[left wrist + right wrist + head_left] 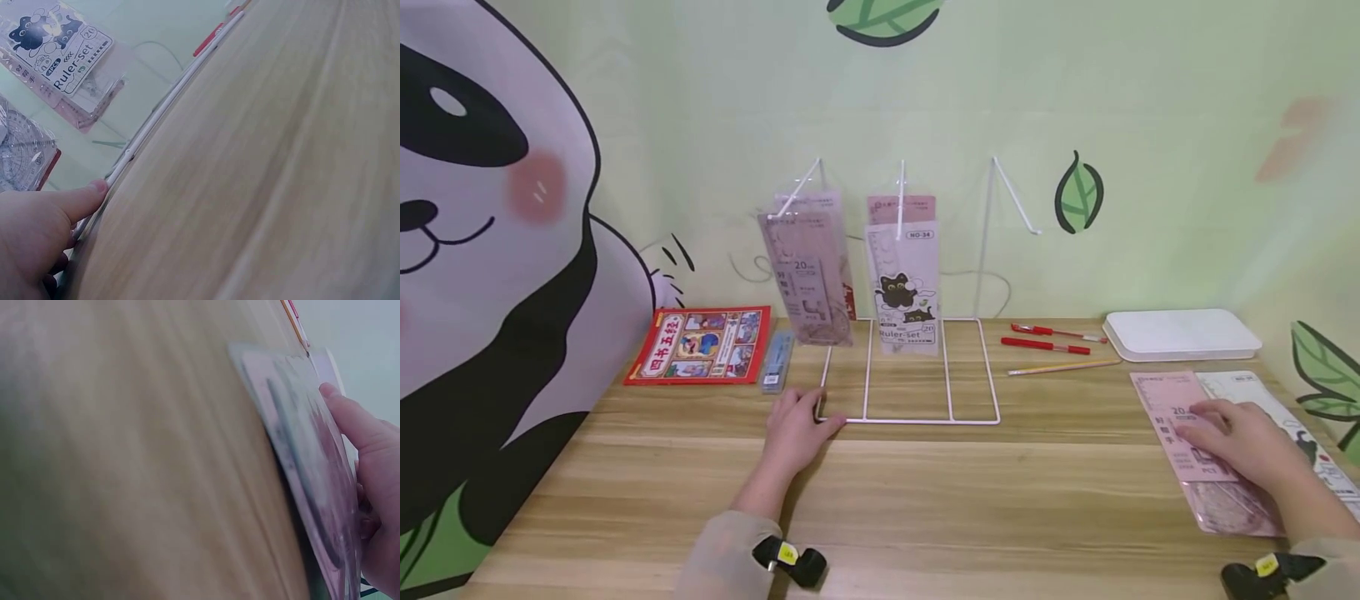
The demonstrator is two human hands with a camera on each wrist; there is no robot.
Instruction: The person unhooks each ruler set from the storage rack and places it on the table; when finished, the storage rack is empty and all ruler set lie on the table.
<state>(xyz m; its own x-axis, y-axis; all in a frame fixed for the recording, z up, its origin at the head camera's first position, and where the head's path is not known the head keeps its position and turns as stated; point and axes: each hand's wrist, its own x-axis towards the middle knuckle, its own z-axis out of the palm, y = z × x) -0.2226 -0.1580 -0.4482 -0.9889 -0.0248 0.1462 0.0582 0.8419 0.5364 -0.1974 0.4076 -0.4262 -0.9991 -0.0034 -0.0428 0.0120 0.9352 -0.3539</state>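
My left hand (797, 429) grips the near left corner of a white wire display rack (910, 422), thumb along its base wire in the left wrist view. Two of the rack's hooks carry packs: pink ruler-set packs (805, 283) on the left and a white cat-printed ruler set (902, 283) in front of a pink one in the middle. The right hook (1017, 196) is bare. At the right, my right hand (1247, 437) holds a pink ruler-set pack (1172, 417), thumb on its face. A white cat-printed pack (1247, 387) lies beside it, partly covered by the hand.
Left of the rack lie a red comic-style book (700, 346) and a small blue-grey pack (777, 362). To its right are two red pens (1045, 346), a yellow pencil (1063, 367) and a white case (1183, 335). A printed backdrop (1150, 100) stands behind the table.
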